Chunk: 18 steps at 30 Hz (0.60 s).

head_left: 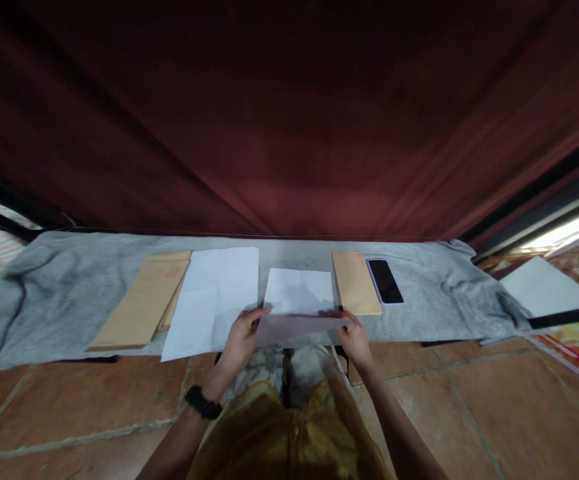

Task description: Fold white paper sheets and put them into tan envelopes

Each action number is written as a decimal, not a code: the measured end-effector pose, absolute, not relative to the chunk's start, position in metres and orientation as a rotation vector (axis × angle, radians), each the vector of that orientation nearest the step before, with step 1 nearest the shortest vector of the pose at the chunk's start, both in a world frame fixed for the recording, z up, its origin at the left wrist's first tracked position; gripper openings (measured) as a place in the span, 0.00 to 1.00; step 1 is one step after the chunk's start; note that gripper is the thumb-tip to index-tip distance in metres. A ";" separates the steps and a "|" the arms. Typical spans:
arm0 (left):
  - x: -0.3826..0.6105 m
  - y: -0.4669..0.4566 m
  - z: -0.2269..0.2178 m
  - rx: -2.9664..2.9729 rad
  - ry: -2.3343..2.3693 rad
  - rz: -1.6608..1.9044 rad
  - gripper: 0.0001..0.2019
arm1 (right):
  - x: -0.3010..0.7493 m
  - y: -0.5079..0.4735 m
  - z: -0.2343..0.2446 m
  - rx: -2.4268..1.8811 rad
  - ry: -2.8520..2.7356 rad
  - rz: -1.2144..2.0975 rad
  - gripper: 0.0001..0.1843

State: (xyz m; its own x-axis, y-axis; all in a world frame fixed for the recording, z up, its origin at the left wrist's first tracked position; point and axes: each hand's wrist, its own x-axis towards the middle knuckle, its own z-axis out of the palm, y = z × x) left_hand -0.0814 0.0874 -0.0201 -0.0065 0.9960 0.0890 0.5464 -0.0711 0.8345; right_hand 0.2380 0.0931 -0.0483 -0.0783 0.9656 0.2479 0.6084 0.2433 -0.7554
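A sheet of white paper (299,293) is held between my two hands at the near edge of the cloth-covered surface, its lower part (294,328) bent towards me and in shadow. My left hand (244,333) pinches its left side, thumb and fingers together. On the right side, my right hand (353,335) grips it the same way. Left of my left hand lies a stack of larger white sheets (219,287). A brown envelope (357,283) rests just beyond my right hand.
More brown envelopes (142,300) lie overlapping at the left. A phone (385,281) with a dark screen is beside the right envelope. Wrinkled grey cloth (439,293) covers the narrow surface. A dark red curtain (279,147) hangs behind, and tiled floor (419,400) shows below.
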 end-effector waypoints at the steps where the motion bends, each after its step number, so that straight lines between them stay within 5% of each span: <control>1: -0.081 0.091 -0.020 1.669 1.626 0.933 0.17 | 0.237 0.094 -0.049 -1.478 -1.761 0.599 0.14; 8: -0.075 0.110 -0.016 1.652 1.880 0.681 0.05 | 0.231 0.099 -0.048 -1.539 -1.708 0.578 0.15; 18: -0.066 0.124 -0.013 1.604 2.005 0.575 0.23 | 0.216 0.103 -0.055 -1.744 -1.652 0.402 0.25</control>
